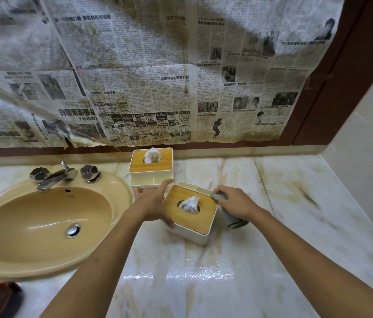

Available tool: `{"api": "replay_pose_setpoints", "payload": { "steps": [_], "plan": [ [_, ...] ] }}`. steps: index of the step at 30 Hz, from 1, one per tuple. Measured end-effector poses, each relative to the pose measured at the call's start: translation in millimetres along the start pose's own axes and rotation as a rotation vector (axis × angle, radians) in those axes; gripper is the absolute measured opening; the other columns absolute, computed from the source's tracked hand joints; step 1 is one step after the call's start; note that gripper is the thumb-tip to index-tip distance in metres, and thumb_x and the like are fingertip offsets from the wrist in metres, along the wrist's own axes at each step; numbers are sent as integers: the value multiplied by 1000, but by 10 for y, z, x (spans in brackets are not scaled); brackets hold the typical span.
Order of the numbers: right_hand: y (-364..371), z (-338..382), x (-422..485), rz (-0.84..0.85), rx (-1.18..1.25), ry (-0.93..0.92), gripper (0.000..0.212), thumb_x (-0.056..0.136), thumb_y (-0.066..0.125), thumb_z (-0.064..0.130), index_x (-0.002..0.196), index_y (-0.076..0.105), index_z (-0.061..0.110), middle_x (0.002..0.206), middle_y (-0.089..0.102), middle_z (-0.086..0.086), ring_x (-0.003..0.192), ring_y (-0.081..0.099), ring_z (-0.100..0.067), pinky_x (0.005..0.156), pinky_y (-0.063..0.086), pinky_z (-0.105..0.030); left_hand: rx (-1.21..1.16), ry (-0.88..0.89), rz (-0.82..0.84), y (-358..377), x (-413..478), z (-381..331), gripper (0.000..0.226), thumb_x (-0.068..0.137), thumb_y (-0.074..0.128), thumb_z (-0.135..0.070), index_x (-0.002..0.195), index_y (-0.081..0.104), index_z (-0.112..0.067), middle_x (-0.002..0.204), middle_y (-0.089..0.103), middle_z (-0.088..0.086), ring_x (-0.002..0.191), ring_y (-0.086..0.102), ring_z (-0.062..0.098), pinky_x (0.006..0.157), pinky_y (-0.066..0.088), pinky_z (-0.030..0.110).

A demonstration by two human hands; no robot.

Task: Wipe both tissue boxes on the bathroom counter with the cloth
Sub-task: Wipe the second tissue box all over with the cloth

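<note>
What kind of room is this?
Most likely a bathroom: a beige oval sink with a chrome faucet and two knob handles, set into a marble counter against a tiled wall.

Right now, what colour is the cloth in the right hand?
The cloth is grey, clearest in the head view.

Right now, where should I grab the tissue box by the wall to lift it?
Probably grip the far tissue box by its white left and right walls, reaching from the front; the wall blocks behind, and a tissue pokes from its wooden lid.
</note>
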State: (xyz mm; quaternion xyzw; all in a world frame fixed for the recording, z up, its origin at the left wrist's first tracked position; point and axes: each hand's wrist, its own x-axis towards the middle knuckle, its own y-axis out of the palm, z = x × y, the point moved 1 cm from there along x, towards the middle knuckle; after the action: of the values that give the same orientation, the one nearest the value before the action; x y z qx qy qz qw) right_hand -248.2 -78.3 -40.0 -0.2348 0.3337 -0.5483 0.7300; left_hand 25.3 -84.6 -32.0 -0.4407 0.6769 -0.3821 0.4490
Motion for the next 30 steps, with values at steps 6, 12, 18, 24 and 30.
{"api": "replay_pose_setpoints", "payload": {
  "steps": [6, 12, 18, 24, 30],
  "plan": [
    [8, -87, -252, 37, 74, 81, 15, 91, 59, 35, 90, 70, 24, 96, 68, 7, 89, 62, -11, 76, 50, -27, 26, -16, -160, -26, -10, 63, 86, 54, 87, -58, 129, 50, -39, 103, 67, -15, 107, 55, 13, 80, 22, 35],
    [65, -38, -389, -84, 325, 93, 12, 89, 66, 35, 94, 73, 27, 97, 69, 11, 89, 62, -4, 69, 46, -17, -225, -141, -311, 64, 30, -72, 30, 92, 55, -54, 107, 65, -29, 96, 71, -8, 95, 63, 14, 87, 38, 35],
    [452, 88, -474, -295, 447, -11, 37, 96, 57, 11, 131, 61, 17, 122, 64, 2, 110, 59, -8, 88, 45, -11, -353, -145, -276, 333, 107, -129, 34, 93, 59, -42, 125, 55, -33, 96, 60, -15, 98, 58, 11, 98, 38, 45],
    [616, 111, -389, -315, 73, -141, 39, 102, 46, 12, 141, 51, 13, 148, 38, 1, 127, 46, -13, 101, 29, -12, -449, -195, -244, 389, 165, -33, 27, 91, 63, -38, 118, 63, -38, 87, 62, -21, 96, 60, 9, 101, 38, 51],
    [458, 149, 140, -249, -165, -137, 41, 103, 41, 20, 144, 38, 15, 147, 33, -6, 124, 48, -31, 96, 46, -34, -466, -195, -235, 381, 183, -6, 29, 89, 65, -41, 118, 62, -38, 86, 64, -22, 97, 62, 9, 99, 42, 52]
  ]
}}
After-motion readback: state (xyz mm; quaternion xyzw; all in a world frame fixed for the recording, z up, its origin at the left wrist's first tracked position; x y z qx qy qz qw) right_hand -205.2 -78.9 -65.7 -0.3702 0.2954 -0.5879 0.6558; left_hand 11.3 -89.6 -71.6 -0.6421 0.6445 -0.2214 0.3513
